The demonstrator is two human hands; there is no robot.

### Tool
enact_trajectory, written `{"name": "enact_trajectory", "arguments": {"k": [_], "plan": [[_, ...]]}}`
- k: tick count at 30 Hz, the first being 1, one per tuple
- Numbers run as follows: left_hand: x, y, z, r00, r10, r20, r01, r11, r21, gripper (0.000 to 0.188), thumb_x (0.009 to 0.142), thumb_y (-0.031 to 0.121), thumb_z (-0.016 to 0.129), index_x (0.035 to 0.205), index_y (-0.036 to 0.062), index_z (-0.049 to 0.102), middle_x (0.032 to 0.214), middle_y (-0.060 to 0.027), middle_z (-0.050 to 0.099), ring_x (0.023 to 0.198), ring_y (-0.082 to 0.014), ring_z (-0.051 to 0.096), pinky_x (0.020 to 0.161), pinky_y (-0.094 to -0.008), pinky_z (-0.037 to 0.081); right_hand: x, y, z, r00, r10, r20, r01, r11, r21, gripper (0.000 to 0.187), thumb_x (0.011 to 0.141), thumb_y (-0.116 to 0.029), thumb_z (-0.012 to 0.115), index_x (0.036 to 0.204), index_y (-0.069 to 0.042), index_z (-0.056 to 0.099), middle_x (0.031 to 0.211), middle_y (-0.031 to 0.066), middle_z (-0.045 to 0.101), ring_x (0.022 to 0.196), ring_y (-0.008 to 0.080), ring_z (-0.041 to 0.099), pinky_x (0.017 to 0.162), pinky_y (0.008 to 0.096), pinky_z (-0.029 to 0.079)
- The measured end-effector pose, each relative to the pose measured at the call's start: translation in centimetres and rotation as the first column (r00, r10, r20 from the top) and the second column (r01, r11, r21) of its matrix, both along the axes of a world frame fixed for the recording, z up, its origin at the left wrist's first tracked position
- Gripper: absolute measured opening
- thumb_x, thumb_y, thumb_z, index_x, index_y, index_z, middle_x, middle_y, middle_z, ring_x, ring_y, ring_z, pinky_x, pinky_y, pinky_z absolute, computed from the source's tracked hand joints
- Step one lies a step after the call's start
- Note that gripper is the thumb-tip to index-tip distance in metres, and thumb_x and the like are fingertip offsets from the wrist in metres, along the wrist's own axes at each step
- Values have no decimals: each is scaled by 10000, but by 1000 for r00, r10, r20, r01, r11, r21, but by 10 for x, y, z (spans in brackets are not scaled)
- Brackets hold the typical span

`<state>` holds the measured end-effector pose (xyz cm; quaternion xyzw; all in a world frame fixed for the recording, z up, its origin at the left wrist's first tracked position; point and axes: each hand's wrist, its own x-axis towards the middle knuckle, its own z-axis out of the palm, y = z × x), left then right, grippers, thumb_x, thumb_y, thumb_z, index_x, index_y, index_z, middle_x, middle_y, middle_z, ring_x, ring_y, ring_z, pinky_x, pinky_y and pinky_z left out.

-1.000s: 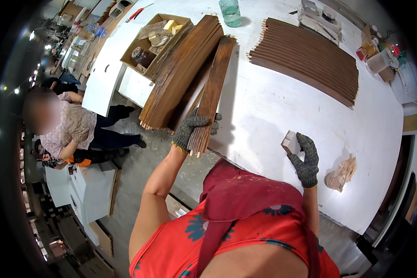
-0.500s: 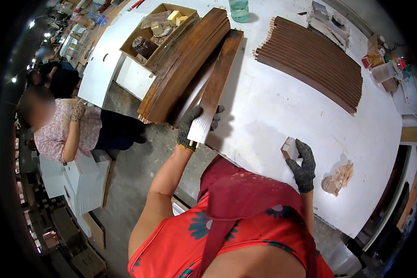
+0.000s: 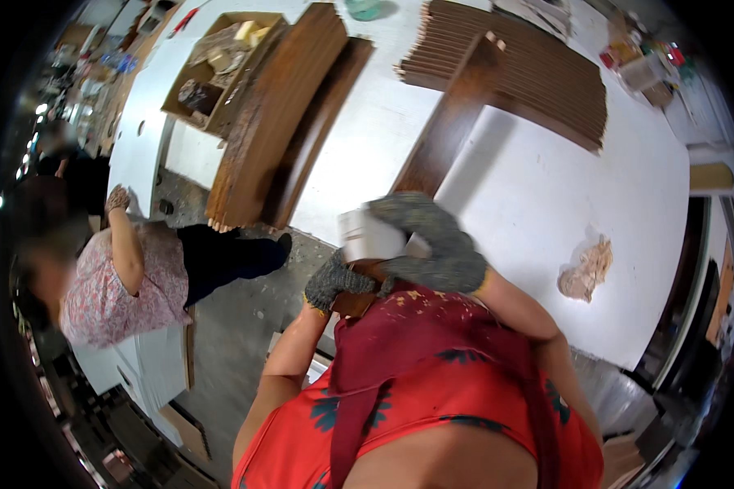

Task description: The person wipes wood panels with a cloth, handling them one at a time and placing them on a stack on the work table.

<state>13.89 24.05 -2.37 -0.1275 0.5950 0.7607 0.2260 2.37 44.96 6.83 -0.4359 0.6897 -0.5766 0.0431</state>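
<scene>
A long dark-brown wooden slat (image 3: 442,147) with a peg at its far end slants from my waist toward the far right. Close to my apron, my left hand (image 3: 338,281), in a grey knit glove, is wrapped round its near end. My right hand (image 3: 436,244), gloved alike, grips a pale block (image 3: 371,236) and presses it over the slat's near part. Hand and block hide the surface beneath. To the left of the slat stand a stack of brown slats (image 3: 281,106) and a single slat (image 3: 322,134) beside it.
Many brown slats lie in a row (image 3: 538,81) at the far side of the white table (image 3: 538,212). A crumpled tan cloth (image 3: 587,269) lies at right. Far left are a cardboard box (image 3: 220,73) and a green cup (image 3: 363,8). A person (image 3: 130,277) stands at left.
The slat has swung from beside the stack to the middle. My right hand has brought the block from the table at right onto it. The person at left has shifted, and the view has moved.
</scene>
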Motion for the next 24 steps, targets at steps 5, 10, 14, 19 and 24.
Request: {"name": "enact_trajectory", "arguments": {"k": [5, 10, 14, 19, 24], "plan": [[5, 6, 10, 952, -210, 224, 154, 958, 242, 866, 613, 62, 761, 1393, 22, 386, 1309, -84, 524, 1200, -210, 478, 1035, -330, 363, -3, -10, -53, 996, 36, 79, -33, 999, -39, 617, 722, -227, 763, 1269, -53, 537, 1207, 131, 577, 1117, 298, 542, 951, 399, 431], [-4, 13, 2, 902, -362, 236, 308, 922, 236, 808, 617, 54, 745, 1364, 19, 439, 1306, -101, 532, 1193, -212, 490, 1014, -318, 378, -11, 22, -113, 972, -183, 146, 161, 976, 150, 636, 770, -335, 731, 1308, -103, 484, 1172, 108, 553, 1095, 252, 534, 900, 374, 490], [-3, 15, 7, 894, -287, 345, 150, 916, 373, 789, 617, 50, 725, 1349, -16, 437, 1255, -133, 563, 1146, -244, 535, 1000, -333, 401, -46, 44, -98, 852, -402, 335, 293, 897, 332, 612, 806, -336, 707, 1320, -101, 473, 1215, 122, 546, 1078, 232, 562, 835, 330, 543], [-3, 15, 13, 880, -229, 416, 30, 902, 431, 679, 695, 109, 712, 1312, -37, 469, 1194, -126, 596, 1058, -214, 575, 927, -304, 452, -67, 108, -98, 635, -509, 580, 624, 781, 2, 610, 792, -213, 726, 1322, -39, 476, 1251, 137, 563, 1129, 229, 557, 929, 347, 499], [8, 2, -32, 883, -187, 430, 29, 937, 349, 553, 747, 147, 699, 1230, -60, 524, 1113, -121, 626, 995, -182, 593, 891, -277, 472, -28, 145, -122, 644, -564, 517, 598, 792, 119, 585, 782, -166, 733, 1303, -38, 500, 1262, 126, 545, 1136, 223, 543, 951, 347, 472]]}}
